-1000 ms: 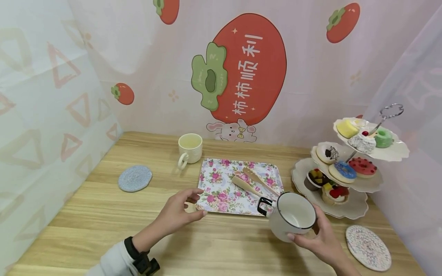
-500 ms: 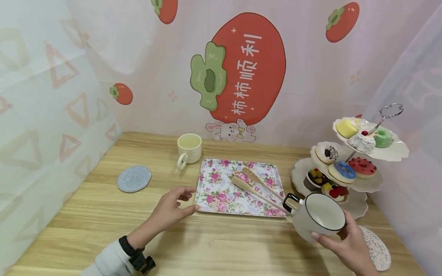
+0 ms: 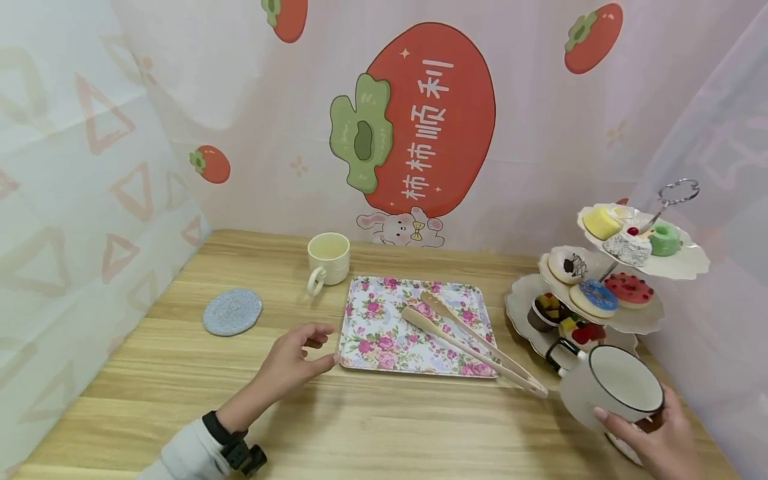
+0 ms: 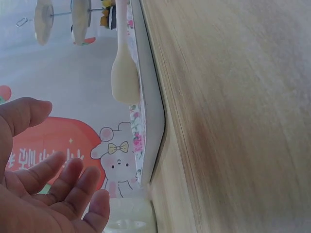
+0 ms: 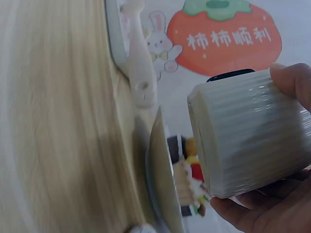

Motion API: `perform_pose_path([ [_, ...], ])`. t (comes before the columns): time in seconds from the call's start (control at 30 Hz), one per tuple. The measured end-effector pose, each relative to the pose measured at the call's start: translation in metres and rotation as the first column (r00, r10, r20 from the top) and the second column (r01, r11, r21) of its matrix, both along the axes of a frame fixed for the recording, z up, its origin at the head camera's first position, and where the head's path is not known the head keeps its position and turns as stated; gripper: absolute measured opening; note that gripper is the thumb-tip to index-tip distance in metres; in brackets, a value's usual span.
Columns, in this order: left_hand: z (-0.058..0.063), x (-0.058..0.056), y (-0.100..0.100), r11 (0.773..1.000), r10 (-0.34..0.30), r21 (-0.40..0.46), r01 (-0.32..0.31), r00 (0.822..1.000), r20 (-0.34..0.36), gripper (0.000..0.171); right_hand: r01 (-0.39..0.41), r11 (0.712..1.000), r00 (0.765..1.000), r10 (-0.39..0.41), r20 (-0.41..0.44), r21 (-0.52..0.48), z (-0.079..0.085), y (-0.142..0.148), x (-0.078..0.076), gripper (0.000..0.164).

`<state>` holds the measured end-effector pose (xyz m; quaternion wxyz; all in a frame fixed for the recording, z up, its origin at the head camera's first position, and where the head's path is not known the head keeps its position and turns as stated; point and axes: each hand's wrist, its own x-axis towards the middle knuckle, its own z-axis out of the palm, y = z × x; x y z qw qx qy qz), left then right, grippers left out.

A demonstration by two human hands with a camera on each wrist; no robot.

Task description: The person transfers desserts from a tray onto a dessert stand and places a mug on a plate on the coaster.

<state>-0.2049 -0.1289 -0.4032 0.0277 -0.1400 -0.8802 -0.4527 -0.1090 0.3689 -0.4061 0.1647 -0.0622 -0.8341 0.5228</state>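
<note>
My right hand grips a white mug with a dark rim and black handle, its thumb on the near side and its fingers around the far side. The mug is raised above the table, as its exposed base shows in the right wrist view. Beneath it, a round woven coaster is mostly hidden. With fingers loosely bent and holding nothing, my left hand hovers beside the left corner of a floral tray. Wooden tongs lie across that tray, their joined end past its right edge.
A three-tier stand with toy cakes and donuts rises at the right, close behind the mug. A cream cup stands behind the tray's left side. A blue-grey coaster lies farther left. Printed cloth hangs behind the table.
My right hand has carried the white mug to the right, from the tray's front corner to above the woven coaster, uncovering the tongs' end. My left hand has drifted slightly left.
</note>
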Motion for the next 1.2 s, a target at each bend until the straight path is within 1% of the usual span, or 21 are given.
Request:
perform_pose_path([
  [0.07, -0.001, 0.000, 0.000, 1.000, -0.004, 0.005, 0.004, 1.000, 0.003, 0.043, 0.017, 1.000, 0.999, -0.017, 0.032, 0.010, -0.001, 0.009, 0.002, 0.058],
  [0.13, -0.001, 0.000, 0.000, 1.000, -0.004, 0.007, 0.003, 1.000, 0.005, 0.043, 0.037, 0.995, 0.997, -0.044, 0.068, 0.093, -0.001, 0.018, 0.002, 0.056],
  [0.2, -0.002, 0.000, -0.001, 1.000, 0.004, 0.006, -0.004, 1.000, 0.010, 0.043, 0.060, 0.973, 0.993, -0.081, 0.087, 0.224, -0.002, 0.025, 0.003, 0.058],
  [0.27, -0.003, 0.000, -0.001, 1.000, 0.008, 0.002, -0.008, 1.000, 0.012, 0.042, 0.060, 0.966, 0.993, -0.084, 0.084, 0.251, -0.002, 0.032, 0.003, 0.057],
  [0.33, -0.004, 0.000, -0.002, 1.000, 0.011, 0.001, -0.011, 1.000, 0.011, 0.042, 0.104, 0.960, 0.986, -0.133, 0.097, 0.261, -0.003, 0.037, 0.004, 0.057],
  [0.37, -0.005, -0.001, -0.002, 1.000, 0.010, 0.000, -0.010, 1.000, 0.009, 0.042, 0.139, 0.954, 0.979, -0.173, 0.109, 0.266, -0.004, 0.039, 0.004, 0.059],
  [0.4, -0.006, -0.001, -0.002, 1.000, 0.011, 0.003, -0.011, 1.000, 0.010, 0.041, 0.184, 0.947, 0.967, -0.223, 0.126, 0.264, -0.004, 0.041, 0.005, 0.061],
  [0.47, -0.008, -0.001, -0.002, 1.000, 0.011, 0.004, -0.012, 1.000, 0.009, 0.041, 0.270, 0.924, 0.931, -0.322, 0.172, 0.272, -0.005, 0.044, 0.005, 0.066],
  [0.57, -0.010, -0.001, -0.002, 1.000, 0.015, 0.005, -0.015, 1.000, 0.009, 0.039, 0.361, 0.885, 0.877, -0.430, 0.216, 0.294, -0.006, 0.048, 0.005, 0.074],
  [0.67, -0.010, -0.001, -0.002, 1.000, 0.025, 0.006, -0.025, 1.000, 0.010, 0.039, 0.430, 0.852, 0.825, -0.505, 0.253, 0.299, -0.009, 0.049, 0.005, 0.078],
  [0.77, -0.010, -0.001, -0.003, 0.999, 0.037, 0.003, -0.037, 0.999, 0.014, 0.038, 0.469, 0.832, 0.782, -0.547, 0.298, 0.296, -0.012, 0.050, 0.005, 0.082],
  [0.83, -0.010, -0.001, -0.003, 0.999, 0.044, 0.000, -0.044, 0.999, 0.018, 0.038, 0.475, 0.828, 0.770, -0.555, 0.314, 0.297, -0.014, 0.051, 0.005, 0.081],
  [0.9, -0.010, -0.002, -0.004, 0.999, 0.046, -0.001, -0.046, 0.999, 0.022, 0.038, 0.475, 0.828, 0.772, -0.555, 0.310, 0.299, -0.016, 0.053, 0.006, 0.080],
  [1.0, -0.011, -0.002, -0.005, 0.999, 0.042, 0.000, -0.042, 0.999, 0.028, 0.038, 0.483, 0.819, 0.769, -0.566, 0.298, 0.308, -0.019, 0.057, 0.006, 0.078],
  [1.13, -0.011, -0.003, -0.005, 0.999, 0.045, -0.003, -0.044, 0.998, 0.032, 0.037, 0.497, 0.809, 0.750, -0.583, 0.313, 0.314, -0.022, 0.061, 0.007, 0.077],
  [1.2, -0.012, -0.003, -0.005, 0.999, 0.043, -0.005, -0.043, 0.999, 0.028, 0.037, 0.497, 0.810, 0.746, -0.582, 0.324, 0.311, -0.023, 0.062, 0.007, 0.077],
])
